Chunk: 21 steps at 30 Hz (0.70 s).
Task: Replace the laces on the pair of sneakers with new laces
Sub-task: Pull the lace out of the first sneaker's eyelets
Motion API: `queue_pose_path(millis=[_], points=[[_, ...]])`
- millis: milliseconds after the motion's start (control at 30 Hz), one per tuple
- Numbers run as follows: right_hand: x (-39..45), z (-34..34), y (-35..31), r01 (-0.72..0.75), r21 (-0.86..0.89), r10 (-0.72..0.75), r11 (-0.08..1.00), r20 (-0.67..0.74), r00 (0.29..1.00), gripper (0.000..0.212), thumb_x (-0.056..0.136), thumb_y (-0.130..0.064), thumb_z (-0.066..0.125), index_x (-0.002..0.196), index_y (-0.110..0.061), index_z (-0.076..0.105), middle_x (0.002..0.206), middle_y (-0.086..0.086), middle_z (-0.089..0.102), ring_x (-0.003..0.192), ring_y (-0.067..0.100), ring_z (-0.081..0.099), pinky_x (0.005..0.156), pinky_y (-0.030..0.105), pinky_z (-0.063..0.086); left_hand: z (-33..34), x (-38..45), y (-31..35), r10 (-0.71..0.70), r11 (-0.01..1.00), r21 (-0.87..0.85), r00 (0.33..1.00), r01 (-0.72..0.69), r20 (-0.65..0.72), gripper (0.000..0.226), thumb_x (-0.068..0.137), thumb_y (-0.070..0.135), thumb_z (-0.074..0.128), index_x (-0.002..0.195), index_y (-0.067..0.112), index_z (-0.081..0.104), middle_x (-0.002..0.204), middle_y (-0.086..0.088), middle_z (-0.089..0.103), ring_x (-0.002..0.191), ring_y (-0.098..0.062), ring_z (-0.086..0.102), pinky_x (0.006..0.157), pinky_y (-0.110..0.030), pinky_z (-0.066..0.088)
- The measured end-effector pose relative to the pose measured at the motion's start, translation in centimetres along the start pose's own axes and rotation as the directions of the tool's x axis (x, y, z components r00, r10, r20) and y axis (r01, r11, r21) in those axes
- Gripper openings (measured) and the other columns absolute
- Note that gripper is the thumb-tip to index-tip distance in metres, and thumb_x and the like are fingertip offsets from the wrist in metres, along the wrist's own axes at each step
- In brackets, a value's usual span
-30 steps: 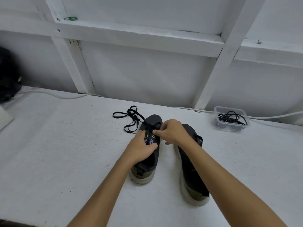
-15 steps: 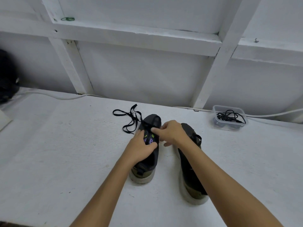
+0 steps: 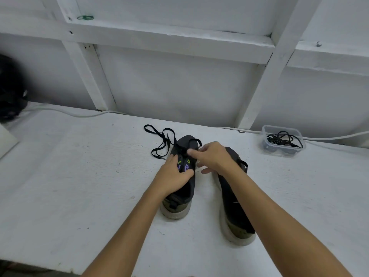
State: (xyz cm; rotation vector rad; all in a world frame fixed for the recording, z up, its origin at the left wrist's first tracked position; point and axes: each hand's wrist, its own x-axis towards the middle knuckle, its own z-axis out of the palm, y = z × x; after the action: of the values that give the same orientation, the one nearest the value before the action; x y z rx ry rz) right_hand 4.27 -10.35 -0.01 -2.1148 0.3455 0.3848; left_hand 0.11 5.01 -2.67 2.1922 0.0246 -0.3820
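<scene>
Two black sneakers with olive heels stand side by side on the white table, toes away from me. My left hand (image 3: pixel 173 176) grips the left sneaker (image 3: pixel 184 188) across its tongue, beside the green and purple eyelets. My right hand (image 3: pixel 211 156) pinches the black lace at the upper eyelets of that shoe. The loose part of that lace (image 3: pixel 159 140) trails off in loops to the left of the toe. The right sneaker (image 3: pixel 235 206) lies partly under my right forearm.
A clear plastic tub (image 3: pixel 282 141) with black laces inside sits at the back right by the wall. A white cable (image 3: pixel 69 113) runs along the table's back edge. A dark object (image 3: pixel 10 92) sits at the far left. The table's front edge is close to me.
My right hand has shifted slightly toward the shoe's toe while it pinches the lace; the loose lace loops have moved a little. The left hand stays on the shoe.
</scene>
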Motion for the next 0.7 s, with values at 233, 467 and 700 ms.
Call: queue_pose_path(millis=[233,467,700], points=[[2.5,-0.5,0.3,0.201,0.002,-0.185,0.980,-0.379,0.907,0.019,0.097,-0.024,0.060,0.085,-0.009,0.061,0.081,0.013,0.071,0.077,0.031,0.072,0.072,0.051,0.061,0.0,0.0,-0.1,-0.007,1.000,-0.011,1.000,0.007,0.012,0.032,0.087,0.037,0.060,0.116,0.024,0.053,0.114,0.006,0.055,0.100,-0.010,0.056,0.073,-0.025,0.041],[0.0,-1.2,-0.2,0.014,-0.050,-0.014,0.999,-0.011,1.000,0.033,0.091,-0.042,0.071,0.088,-0.009,0.069,0.082,0.007,0.073,0.075,0.020,0.076,0.061,0.035,0.064,0.1,0.1,-0.2,-0.013,1.000,-0.003,1.000,0.013,0.005,0.042,0.086,0.040,0.059,0.124,0.025,0.050,0.123,0.006,0.054,0.105,-0.013,0.056,0.079,-0.028,0.042],[1.3,0.1,0.3,0.171,-0.030,-0.174,0.985,-0.153,0.973,0.021,0.097,-0.021,0.064,0.091,-0.001,0.065,0.077,0.013,0.072,0.073,0.030,0.075,0.069,0.049,0.062,0.0,0.1,-0.3,0.005,1.000,-0.017,1.000,-0.005,-0.008,0.035,0.088,0.037,0.062,0.119,0.026,0.052,0.115,0.005,0.056,0.095,-0.005,0.055,0.068,-0.021,0.039]])
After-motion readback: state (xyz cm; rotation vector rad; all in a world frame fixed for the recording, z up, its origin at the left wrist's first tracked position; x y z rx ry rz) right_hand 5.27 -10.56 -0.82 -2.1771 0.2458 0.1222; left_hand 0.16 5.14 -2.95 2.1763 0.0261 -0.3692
